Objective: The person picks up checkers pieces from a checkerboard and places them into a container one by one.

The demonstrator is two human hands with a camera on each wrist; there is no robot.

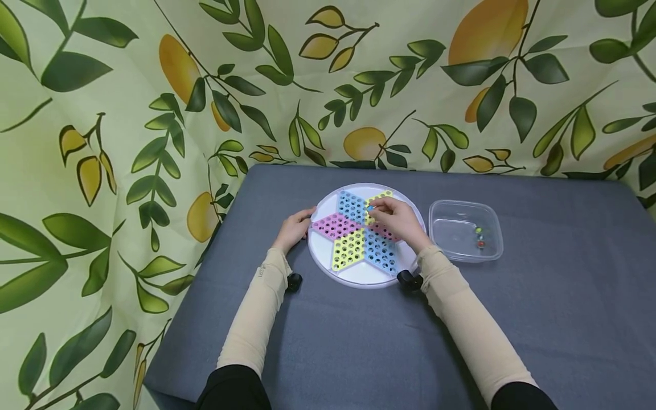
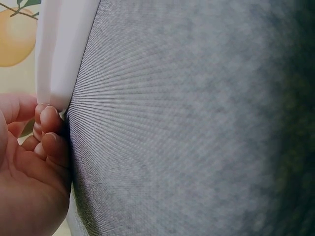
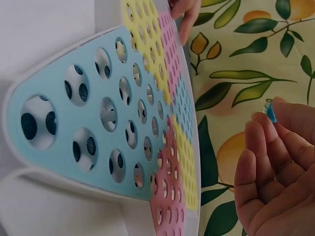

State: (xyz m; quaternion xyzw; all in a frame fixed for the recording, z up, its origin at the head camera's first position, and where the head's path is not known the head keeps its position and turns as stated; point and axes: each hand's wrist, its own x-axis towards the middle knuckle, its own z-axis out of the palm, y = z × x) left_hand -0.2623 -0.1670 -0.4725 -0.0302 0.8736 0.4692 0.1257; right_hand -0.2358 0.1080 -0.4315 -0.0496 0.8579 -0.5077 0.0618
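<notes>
A round white Chinese checkers board [image 1: 324, 256] lies on the table, with a star of pink, yellow and blue perforated sections. My left hand [image 1: 294, 229] holds its left rim; in the left wrist view the thumb and curled fingers [image 2: 50, 118] meet at the white edge. Over the far part of the star is my right hand [image 1: 398, 219], pinching a small clear and blue glass marble [image 3: 270, 111] between thumb and fingertips. In the right wrist view the marble shows above the fingers, apart from the board.
Right of the board stands a clear plastic container [image 1: 439, 250] with a few marbles [image 1: 479, 238] at its right side. A grey cloth covers the table [image 1: 338, 341]. Leaf-patterned fabric [image 1: 400, 85] hangs behind and to the left. Black wrist cameras [image 1: 409, 280] sit near the board's front edge.
</notes>
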